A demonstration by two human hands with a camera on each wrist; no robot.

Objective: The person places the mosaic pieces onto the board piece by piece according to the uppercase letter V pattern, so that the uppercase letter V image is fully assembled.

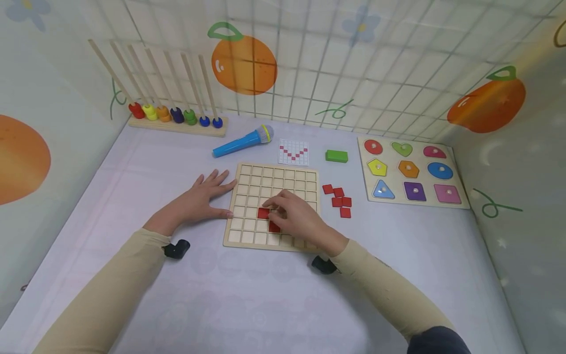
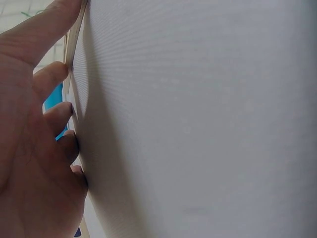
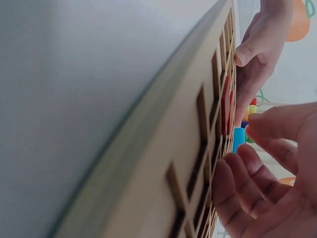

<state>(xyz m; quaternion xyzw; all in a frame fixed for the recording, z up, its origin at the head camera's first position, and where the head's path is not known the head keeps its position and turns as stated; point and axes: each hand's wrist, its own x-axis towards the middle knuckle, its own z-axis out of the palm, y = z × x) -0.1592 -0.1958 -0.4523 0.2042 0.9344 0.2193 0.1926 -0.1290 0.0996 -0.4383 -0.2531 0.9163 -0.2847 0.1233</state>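
A square wooden grid board (image 1: 270,247) lies flat on the table. My left hand (image 1: 201,199) rests at its left edge with fingers spread, thumb and index fingertip against the rim. Over the middle of the board is my right hand (image 1: 298,216), its fingers loosely bent. Its thumb and index finger stand close over a red square tile (image 1: 263,213) set in a cell; no tile shows between them. In the right wrist view the other fingertips (image 3: 224,171) are down near the grid. A second red tile (image 1: 274,227) sits diagonally below the first, partly covered by the hand.
Several loose red tiles (image 1: 337,202) lie right of the board. Behind it are a card (image 1: 294,152) with a red V pattern, a green block (image 1: 336,156) and a blue toy microphone (image 1: 240,142). A peg stacker (image 1: 177,127) and a shape puzzle (image 1: 414,172) stand farther out.
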